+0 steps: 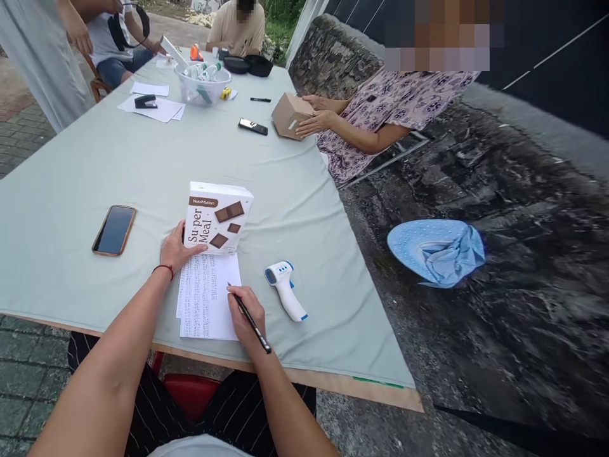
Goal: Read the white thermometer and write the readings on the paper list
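Note:
My left hand (178, 249) grips the lower left edge of a white box (223, 219) printed "NutriMotion Su-per Meal", its thumb across the front. The box stands upright at the top end of some paper sheets (204, 311) covered in rows of small writing. In my right hand (248, 311) is a black pen (252, 322), its tip near the right part of the top sheet. A white and blue infrared thermometer (286, 291) lies to the right of that hand. Left of the box rests a phone (114, 230) with a dark screen.
Across the table (71, 190) are a clear plastic basket (202, 95) with bottles, a stapler (145, 101) on papers, and a black handheld device (253, 126). A person at the right holds a cardboard box (291, 116). A blue hat (435, 252) lies beyond the table's right edge.

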Tool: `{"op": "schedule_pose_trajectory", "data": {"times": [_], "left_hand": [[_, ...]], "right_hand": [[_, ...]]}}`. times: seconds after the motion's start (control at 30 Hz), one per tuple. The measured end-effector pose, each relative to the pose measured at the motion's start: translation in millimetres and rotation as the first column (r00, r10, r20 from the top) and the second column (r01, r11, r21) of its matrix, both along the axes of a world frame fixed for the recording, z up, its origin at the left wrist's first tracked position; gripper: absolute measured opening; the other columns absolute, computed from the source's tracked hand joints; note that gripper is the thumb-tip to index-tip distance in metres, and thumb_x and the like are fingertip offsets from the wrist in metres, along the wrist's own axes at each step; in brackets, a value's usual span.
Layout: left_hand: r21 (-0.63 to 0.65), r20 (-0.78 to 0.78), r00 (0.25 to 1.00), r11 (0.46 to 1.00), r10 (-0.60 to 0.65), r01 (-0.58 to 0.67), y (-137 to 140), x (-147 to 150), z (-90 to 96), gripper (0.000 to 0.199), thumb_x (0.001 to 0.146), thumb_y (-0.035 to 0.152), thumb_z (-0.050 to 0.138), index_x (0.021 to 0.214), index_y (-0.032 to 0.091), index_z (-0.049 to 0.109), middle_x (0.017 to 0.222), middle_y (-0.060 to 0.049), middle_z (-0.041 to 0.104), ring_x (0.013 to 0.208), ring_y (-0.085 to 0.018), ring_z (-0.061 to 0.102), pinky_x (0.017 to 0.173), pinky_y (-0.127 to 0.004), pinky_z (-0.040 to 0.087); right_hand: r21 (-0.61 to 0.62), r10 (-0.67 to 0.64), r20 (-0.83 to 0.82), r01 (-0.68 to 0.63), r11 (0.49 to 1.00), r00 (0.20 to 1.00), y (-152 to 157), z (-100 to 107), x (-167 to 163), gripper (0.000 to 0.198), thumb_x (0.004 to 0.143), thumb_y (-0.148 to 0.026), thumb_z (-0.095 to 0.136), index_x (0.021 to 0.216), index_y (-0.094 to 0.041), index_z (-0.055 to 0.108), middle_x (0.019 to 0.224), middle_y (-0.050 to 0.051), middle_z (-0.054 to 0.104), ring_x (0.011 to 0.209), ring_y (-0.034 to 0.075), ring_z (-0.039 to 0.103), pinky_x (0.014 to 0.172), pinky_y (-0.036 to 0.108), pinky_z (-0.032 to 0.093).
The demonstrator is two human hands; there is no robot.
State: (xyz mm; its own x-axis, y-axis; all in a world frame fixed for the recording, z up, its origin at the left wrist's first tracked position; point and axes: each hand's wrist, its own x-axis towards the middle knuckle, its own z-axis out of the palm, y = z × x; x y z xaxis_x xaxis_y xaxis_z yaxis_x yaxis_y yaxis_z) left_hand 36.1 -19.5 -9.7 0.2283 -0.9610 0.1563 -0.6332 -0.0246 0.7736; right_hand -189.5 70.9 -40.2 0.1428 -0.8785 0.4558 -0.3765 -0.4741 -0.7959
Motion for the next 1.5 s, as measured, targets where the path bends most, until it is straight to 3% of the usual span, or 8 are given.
{"op": "schedule_pose_trajectory", "data": {"times": [0.27, 0.47, 0.6, 0.7, 0.97, 1.1, 1.27, 1.5], "left_hand": [[-0.007, -0.003, 1.000, 1.000, -0.009, 0.009, -0.5, 2.5, -0.4, 0.075, 0.066, 0.055, 0.079, 0.131, 0.030, 0.051, 0.121, -0.003, 0.065, 0.109, -0.029, 0.062, 0.093, -0.043, 0.050], [-0.003, 0.004, 1.000, 1.000, 0.005, -0.005, 0.0, 2.9, -0.5, 0.074, 0.066, 0.058, 0.078, 0.129, 0.029, 0.052, 0.119, -0.004, 0.066, 0.108, -0.029, 0.062, 0.087, -0.041, 0.052], [-0.014, -0.008, 1.000, 1.000, -0.004, 0.004, -0.1, 2.0, 1.3, 0.068, 0.065, 0.056, 0.078, 0.123, 0.029, 0.054, 0.115, -0.003, 0.067, 0.104, -0.028, 0.063, 0.081, -0.039, 0.053], [-0.014, -0.009, 1.000, 1.000, -0.008, 0.008, -0.5, 1.9, 0.9, 0.067, 0.065, 0.056, 0.079, 0.122, 0.030, 0.054, 0.114, -0.002, 0.067, 0.103, -0.028, 0.063, 0.081, -0.039, 0.053], [-0.012, -0.012, 1.000, 1.000, -0.002, 0.002, -0.6, 2.7, -1.3, 0.071, 0.066, 0.055, 0.079, 0.127, 0.029, 0.053, 0.115, -0.004, 0.066, 0.104, -0.028, 0.063, 0.085, -0.040, 0.052], [0.001, -0.018, 1.000, 1.000, -0.007, 0.007, 0.4, 2.8, 0.5, 0.073, 0.068, 0.059, 0.076, 0.130, 0.030, 0.051, 0.120, -0.004, 0.065, 0.109, -0.029, 0.061, 0.089, -0.043, 0.051], [0.011, 0.000, 1.000, 1.000, -0.009, 0.009, -0.7, 3.3, -0.9, 0.063, 0.078, 0.063, 0.063, 0.130, 0.029, 0.052, 0.114, -0.005, 0.067, 0.105, -0.029, 0.061, 0.087, -0.043, 0.049], [-0.021, -0.009, 0.999, 0.999, -0.031, 0.031, -1.8, 4.0, -2.3, 0.062, 0.084, 0.065, 0.054, 0.134, 0.029, 0.050, 0.116, -0.005, 0.067, 0.104, -0.028, 0.062, 0.086, -0.041, 0.049]], "right_hand": [[-0.120, 0.043, -0.465, -0.111, 0.987, 0.884, -44.7, -16.6, -37.8, 0.049, 0.093, -0.007, 0.033, 0.138, -0.018, 0.050, 0.114, 0.014, 0.060, 0.107, 0.025, 0.058, 0.090, 0.041, 0.052], [-0.127, 0.034, -0.501, -0.112, 0.985, 0.865, -47.9, -17.8, -39.5, 0.058, 0.088, -0.002, 0.028, 0.138, -0.022, 0.050, 0.122, 0.012, 0.061, 0.111, 0.024, 0.056, 0.096, 0.043, 0.049], [-0.182, -0.184, -0.447, 0.112, 0.977, 0.876, -40.7, -10.1, -60.0, 0.042, 0.094, -0.018, 0.039, 0.133, -0.020, 0.054, 0.126, 0.014, 0.058, 0.117, 0.027, 0.052, 0.101, 0.047, 0.043], [-0.111, -0.408, -0.525, 0.415, 0.903, 0.747, -40.8, -13.4, -87.1, 0.048, 0.089, -0.038, 0.055, 0.132, -0.016, 0.054, 0.125, 0.020, 0.054, 0.118, 0.035, 0.048, 0.098, 0.053, 0.041], [0.217, -0.279, -0.690, 0.559, 0.800, 0.668, -43.9, -26.3, -104.4, 0.051, 0.084, -0.052, 0.053, 0.120, -0.017, 0.060, 0.102, 0.016, 0.060, 0.098, 0.033, 0.058, 0.075, 0.041, 0.047], [0.312, -0.340, -0.536, 0.555, 0.771, 0.773, -44.2, -20.4, -92.4, 0.054, 0.078, -0.054, 0.057, 0.116, -0.016, 0.063, 0.101, 0.016, 0.063, 0.096, 0.032, 0.060, 0.075, 0.040, 0.047], [0.483, -0.365, 0.095, 0.278, 0.831, 0.926, -36.5, 3.1, -70.4, 0.053, 0.072, -0.056, 0.064, 0.107, -0.017, 0.063, 0.095, 0.009, 0.067, 0.086, 0.023, 0.060, 0.072, 0.033, 0.049], [0.510, -0.135, 0.645, -0.292, 0.809, 0.752, -33.4, 42.0, -7.8, 0.036, 0.071, -0.050, 0.062, 0.084, -0.018, 0.054, 0.073, 0.001, 0.051, 0.057, 0.011, 0.046, 0.052, 0.025, 0.038]]}}
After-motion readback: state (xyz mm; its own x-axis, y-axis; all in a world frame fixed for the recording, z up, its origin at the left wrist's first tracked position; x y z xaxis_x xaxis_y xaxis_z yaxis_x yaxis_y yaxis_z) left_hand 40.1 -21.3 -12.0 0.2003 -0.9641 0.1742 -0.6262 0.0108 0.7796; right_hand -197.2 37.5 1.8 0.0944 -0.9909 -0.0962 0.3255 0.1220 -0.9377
